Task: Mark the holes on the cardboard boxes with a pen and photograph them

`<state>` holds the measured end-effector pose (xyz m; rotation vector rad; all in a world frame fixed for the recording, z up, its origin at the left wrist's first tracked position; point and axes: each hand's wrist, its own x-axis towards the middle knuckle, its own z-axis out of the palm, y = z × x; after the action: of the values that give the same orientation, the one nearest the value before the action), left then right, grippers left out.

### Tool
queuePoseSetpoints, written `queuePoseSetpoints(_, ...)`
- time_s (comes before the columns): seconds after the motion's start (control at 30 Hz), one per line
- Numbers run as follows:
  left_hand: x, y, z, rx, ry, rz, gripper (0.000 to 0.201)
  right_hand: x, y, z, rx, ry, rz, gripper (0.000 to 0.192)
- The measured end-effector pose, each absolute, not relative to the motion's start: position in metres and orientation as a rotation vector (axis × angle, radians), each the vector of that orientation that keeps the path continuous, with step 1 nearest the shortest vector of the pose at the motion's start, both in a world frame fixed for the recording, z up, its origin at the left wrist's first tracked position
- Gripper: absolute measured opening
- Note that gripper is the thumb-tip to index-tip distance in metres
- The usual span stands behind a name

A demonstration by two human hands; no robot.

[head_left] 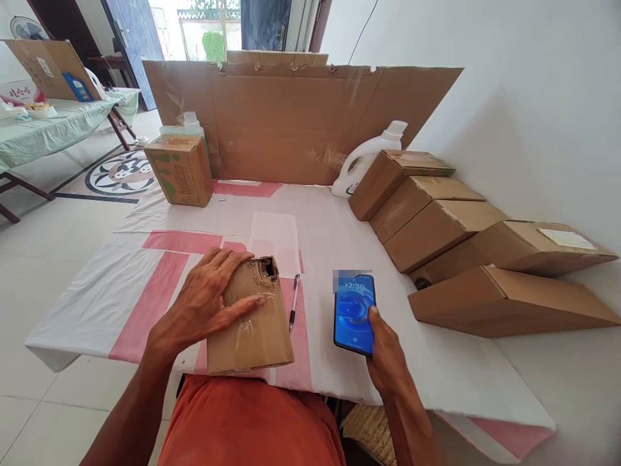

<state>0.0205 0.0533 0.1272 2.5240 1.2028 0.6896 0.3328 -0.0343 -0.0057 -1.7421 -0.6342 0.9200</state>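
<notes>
A: Quick, L to R. Far L?

B: Side tbl [72,126] w/ pale green cloth, cardboard sheet [43,71] standing on it, fan [26,27] in bkgd. Then main tbl [320,226], pink/white cover. Printed box [187,175] at its back L, green marks on front, capped bottle [191,121] just behind. Big cardboard panel [276,123] stands along back edge.

A: L hand?

B: L hand [211,288] is on the torn box [252,330], near edge of main tbl, approx. centre-L. Fingers along its far L side, thumb spread wide across top face. Can't tell if gripping or just resting.

A: Damage?

B: Yep, ragged dark hole [268,266] by far R corner. Translucent sheet [276,239] lies flat beyond; pen [294,304] just beside box, R side.

A: R hand?

B: R hand [388,349] closed round a phone [354,317], thumb at its R edge. Screen faces up, lit blue, reads 12:30. Can't tell if it touches tbl.

A: Far R?

B: White jug [361,169] w/ handle, back R, partly behind the first of five cartons [436,239] in a slanting row near the wall [533,97]. 4th has a white label [565,238]. Small dark round thing [423,283] btwn 4th & 5th, too small to ID.
</notes>
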Motion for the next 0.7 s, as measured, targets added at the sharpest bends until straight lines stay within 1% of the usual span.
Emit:
queuePoseSetpoints(0.07,0.021,0.062,0.127,2.511,1.196,0.674,0.047,0.346,-0.03,-0.026,-1.862,-0.731,0.873,0.076)
queuePoseSetpoints(0.17,0.02,0.076,0.127,2.479,1.188,0.642,0.049,0.354,-0.032,-0.041,-1.986,-0.763,0.772,0.064)
queuePoseSetpoints(0.4,0.02,0.112,0.121,2.34,1.188,0.605,0.049,0.368,-0.036,-0.042,-2.246,-0.874,0.635,0.043)
queuePoseSetpoints(0.47,0.021,0.117,0.12,2.275,1.184,0.63,0.049,0.374,-0.038,-0.042,-2.304,-0.945,0.621,0.041)
queuePoseSetpoints(0.53,0.021,0.118,0.119,2.175,1.16,0.754,0.05,0.378,-0.041,-0.043,-2.372,-1.012,0.613,0.042)
queuePoseSetpoints(0.6,0.017,0.117,0.111,2.037,1.138,0.958,0.051,0.381,-0.046,-0.044,-2.444,-1.052,0.598,0.042)
queuePoseSetpoints(0.7,0.001,0.11,0.082,1.77,1.172,1.206,0.057,0.379,-0.055,-0.042,-2.525,-1.079,0.484,0.046)
